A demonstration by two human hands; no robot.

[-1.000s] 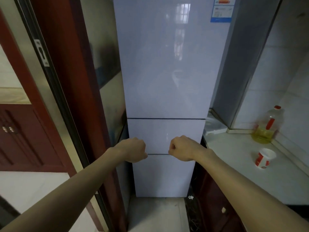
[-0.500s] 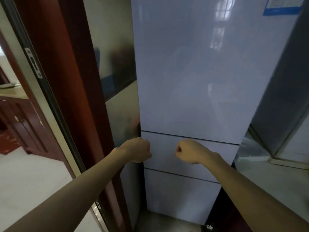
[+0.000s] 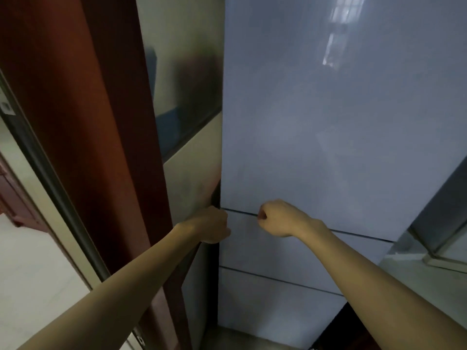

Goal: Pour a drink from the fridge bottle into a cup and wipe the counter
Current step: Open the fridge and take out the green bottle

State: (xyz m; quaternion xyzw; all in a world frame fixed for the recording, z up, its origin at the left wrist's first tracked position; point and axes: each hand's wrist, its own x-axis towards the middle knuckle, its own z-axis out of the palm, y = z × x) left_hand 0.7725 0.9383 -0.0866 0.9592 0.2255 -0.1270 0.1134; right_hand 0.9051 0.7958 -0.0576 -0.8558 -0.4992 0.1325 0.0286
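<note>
A tall pale blue fridge [image 3: 328, 122] fills the view, and all its doors are closed. Below the large upper door are a middle drawer [image 3: 290, 256] and a lower drawer [image 3: 265, 304]. My left hand [image 3: 209, 224] is a closed fist at the fridge's left edge, level with the seam under the upper door. My right hand [image 3: 278, 217] is a closed fist in front of that same seam, a little to the right. Neither hand holds anything that I can see. No bottle or cup is in view.
A dark red door frame [image 3: 83, 122] with a grey sliding-door rail stands close on the left, beside the fridge's shiny side panel [image 3: 189, 97]. A strip of pale counter [image 3: 429, 279] shows at the lower right. Light floor lies at the lower left.
The view has closed in on the fridge and swung left, so the counter's oil bottle and cup have left the frame. Both fists have risen to the seam under the upper door.
</note>
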